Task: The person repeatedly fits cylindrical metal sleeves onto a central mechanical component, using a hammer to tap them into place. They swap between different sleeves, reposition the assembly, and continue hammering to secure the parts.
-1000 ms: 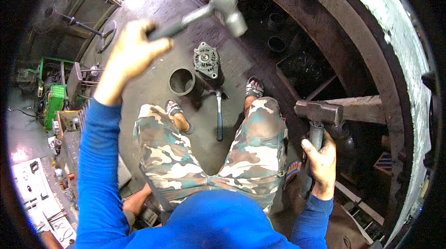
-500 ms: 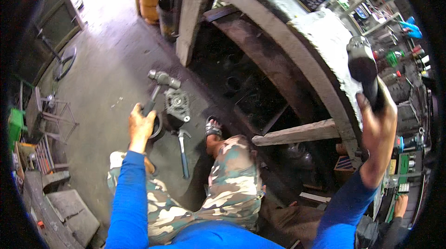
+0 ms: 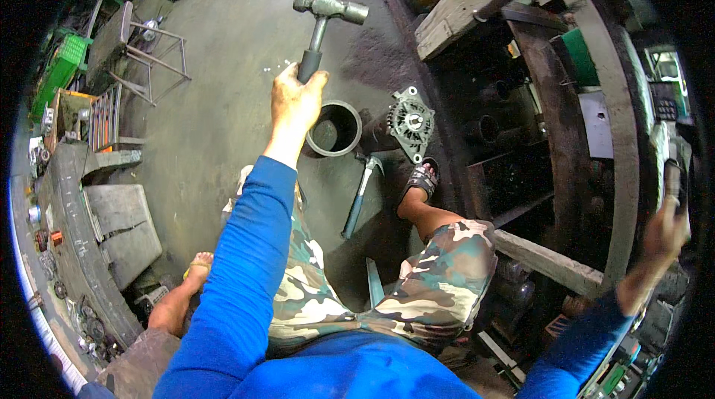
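My left hand (image 3: pixel 296 101) is shut on the dark grip of a grey ball-peen hammer (image 3: pixel 328 11), held up over the concrete floor. Just below it stand a short dark metal ring (image 3: pixel 335 129) and a grey alternator (image 3: pixel 410 119), side by side in front of my sandalled foot (image 3: pixel 419 181). Far out at the right rim, my right hand (image 3: pixel 661 233) grips the handle of a second, heavier hammer (image 3: pixel 672 164); its head is hard to make out there.
A blue-handled hammer (image 3: pixel 359 201) lies on the floor between my knees. A big curved dark steel frame with wooden beams (image 3: pixel 547 265) fills the right side. Metal racks (image 3: pixel 123 41), a green crate (image 3: pixel 59 71) and stacked parts line the left.
My left hand has swung the ball-peen hammer up from the alternator to above the ring. My right hand has dropped lower at the right rim, still gripping its hammer.
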The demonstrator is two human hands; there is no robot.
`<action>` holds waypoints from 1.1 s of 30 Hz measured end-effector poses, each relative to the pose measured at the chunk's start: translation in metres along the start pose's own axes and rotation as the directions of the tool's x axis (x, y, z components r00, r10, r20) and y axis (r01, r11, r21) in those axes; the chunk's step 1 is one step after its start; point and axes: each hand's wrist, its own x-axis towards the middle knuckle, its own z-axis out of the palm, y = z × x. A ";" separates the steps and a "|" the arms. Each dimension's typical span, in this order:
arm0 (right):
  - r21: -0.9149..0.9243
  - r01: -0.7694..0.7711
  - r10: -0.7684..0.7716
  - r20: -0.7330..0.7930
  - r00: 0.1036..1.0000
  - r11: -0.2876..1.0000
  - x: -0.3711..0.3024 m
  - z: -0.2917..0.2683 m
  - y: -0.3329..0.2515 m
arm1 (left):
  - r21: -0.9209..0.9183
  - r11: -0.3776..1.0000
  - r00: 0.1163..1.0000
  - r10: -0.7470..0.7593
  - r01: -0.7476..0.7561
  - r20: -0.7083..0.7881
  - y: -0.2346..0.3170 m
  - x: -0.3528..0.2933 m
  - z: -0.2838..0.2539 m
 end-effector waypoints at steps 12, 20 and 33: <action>0.468 0.231 -0.501 0.608 0.616 0.853 -0.102 0.393 -0.505 | -0.304 0.945 0.990 -0.138 0.121 -0.036 -0.001 0.002 0.003; 0.660 0.317 -0.691 0.723 -0.022 0.681 -0.094 0.515 -0.520 | -0.251 0.949 0.977 -0.208 0.190 -0.047 0.007 0.013 0.004; 0.465 0.064 -0.463 0.842 0.277 0.883 0.001 0.524 -0.398 | -0.413 0.887 0.962 -0.262 0.208 -0.077 0.005 0.021 0.020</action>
